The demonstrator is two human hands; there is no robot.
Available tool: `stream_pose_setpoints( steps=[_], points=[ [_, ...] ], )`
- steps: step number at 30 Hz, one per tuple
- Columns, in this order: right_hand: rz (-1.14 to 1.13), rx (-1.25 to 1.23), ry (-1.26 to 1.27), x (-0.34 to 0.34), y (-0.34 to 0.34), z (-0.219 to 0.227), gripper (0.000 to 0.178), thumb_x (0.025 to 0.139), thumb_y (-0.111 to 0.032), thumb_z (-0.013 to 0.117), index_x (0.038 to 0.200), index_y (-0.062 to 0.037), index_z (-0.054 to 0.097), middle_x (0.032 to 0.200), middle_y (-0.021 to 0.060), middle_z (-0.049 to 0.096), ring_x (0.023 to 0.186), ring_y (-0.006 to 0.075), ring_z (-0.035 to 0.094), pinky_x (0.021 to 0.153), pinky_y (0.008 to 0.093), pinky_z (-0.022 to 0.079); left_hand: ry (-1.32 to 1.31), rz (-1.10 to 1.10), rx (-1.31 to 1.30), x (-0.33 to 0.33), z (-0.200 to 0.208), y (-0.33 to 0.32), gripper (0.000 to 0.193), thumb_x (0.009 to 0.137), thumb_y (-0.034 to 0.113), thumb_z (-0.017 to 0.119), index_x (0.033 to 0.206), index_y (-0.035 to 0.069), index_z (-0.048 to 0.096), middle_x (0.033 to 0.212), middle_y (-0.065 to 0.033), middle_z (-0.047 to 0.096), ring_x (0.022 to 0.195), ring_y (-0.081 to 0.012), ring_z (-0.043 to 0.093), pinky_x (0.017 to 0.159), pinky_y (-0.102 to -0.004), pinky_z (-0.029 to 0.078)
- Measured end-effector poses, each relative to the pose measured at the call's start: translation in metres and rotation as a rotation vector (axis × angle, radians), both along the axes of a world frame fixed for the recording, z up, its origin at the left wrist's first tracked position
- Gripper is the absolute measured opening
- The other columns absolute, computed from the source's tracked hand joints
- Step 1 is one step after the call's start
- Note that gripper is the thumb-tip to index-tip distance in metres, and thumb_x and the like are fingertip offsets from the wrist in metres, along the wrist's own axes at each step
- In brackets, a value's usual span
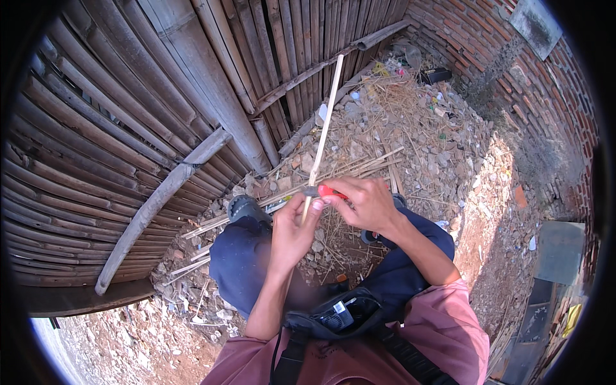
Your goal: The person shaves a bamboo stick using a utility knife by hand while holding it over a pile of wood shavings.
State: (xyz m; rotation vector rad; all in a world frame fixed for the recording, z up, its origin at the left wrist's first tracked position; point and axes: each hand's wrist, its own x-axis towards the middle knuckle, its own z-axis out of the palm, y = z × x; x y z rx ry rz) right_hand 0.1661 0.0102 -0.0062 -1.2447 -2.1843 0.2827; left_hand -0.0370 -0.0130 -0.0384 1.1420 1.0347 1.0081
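Observation:
A long, pale bamboo strip (326, 123) slants up and away from between my knees. My left hand (296, 221) is closed around it, thumb along its near side. In my right hand (364, 200) is a knife with a red handle (333, 192), fingers wrapped round it. The short grey blade (311, 191) lies across the strip just above my left fingers. Below that grip the strip runs down behind my left forearm. Several more pale strips (370, 164) lie on the rubble just beyond my hands.
A bamboo slat wall (109, 115) with a wooden pole rises close on the left. At the right stands a brick wall (564, 109). Stony rubble (410, 144) with litter covers the ground. A black waist bag (337, 312) sits at my lap. Grey panels (559, 251) lean at the right.

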Motion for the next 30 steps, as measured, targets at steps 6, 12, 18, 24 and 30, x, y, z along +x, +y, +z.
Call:
stream_pose_setpoints(
  steps=[6,12,18,24,30],
  points=[
    [-0.036,-0.009,0.017,0.004,0.002,0.002,0.025,0.095,-0.026,0.079,0.113,-0.0091,0.079,0.101,0.0109,0.081,0.078,0.0301,0.078,0.065,0.0393,0.061,-0.160,-0.053,-0.087,-0.002,0.012,-0.001,0.025,0.117,0.022,0.052,0.127,0.003,0.064,0.080,0.0022,0.060,0.051,-0.0013,0.045,0.042,-0.0211,0.032],
    [0.026,-0.016,0.000,0.003,0.001,0.006,0.026,0.096,-0.029,0.078,0.114,-0.0104,0.078,0.097,0.0109,0.080,0.076,0.0308,0.077,0.064,0.0408,0.060,-0.115,-0.047,-0.044,-0.003,0.000,0.000,0.020,0.114,0.015,0.058,0.127,0.003,0.064,0.081,0.0027,0.060,0.053,-0.0012,0.045,0.045,-0.0202,0.034],
    [0.048,-0.032,0.012,0.004,0.001,0.004,0.026,0.098,-0.031,0.075,0.115,-0.0114,0.076,0.093,0.0116,0.079,0.075,0.0321,0.076,0.064,0.0439,0.060,-0.136,-0.013,-0.003,0.001,0.005,-0.001,0.024,0.108,0.009,0.068,0.130,0.000,0.064,0.092,0.0009,0.069,0.068,-0.0010,0.058,0.057,-0.0196,0.045],
    [0.034,0.000,-0.020,0.001,0.000,0.000,0.026,0.097,-0.029,0.076,0.116,-0.0114,0.077,0.093,0.0112,0.079,0.074,0.0319,0.076,0.062,0.0434,0.059,-0.020,0.072,0.067,0.007,-0.002,0.000,0.026,0.101,0.004,0.077,0.125,-0.005,0.069,0.103,-0.0044,0.077,0.088,-0.0032,0.066,0.074,-0.0210,0.053],
    [-0.032,0.043,-0.034,-0.007,-0.003,-0.001,0.028,0.095,-0.028,0.076,0.117,-0.0104,0.077,0.090,0.0109,0.078,0.070,0.0316,0.076,0.058,0.0431,0.058,0.021,0.150,0.075,0.010,-0.005,0.000,0.025,0.101,0.005,0.077,0.123,-0.005,0.072,0.097,-0.0060,0.079,0.087,-0.0038,0.065,0.074,-0.0234,0.053]
  ],
)
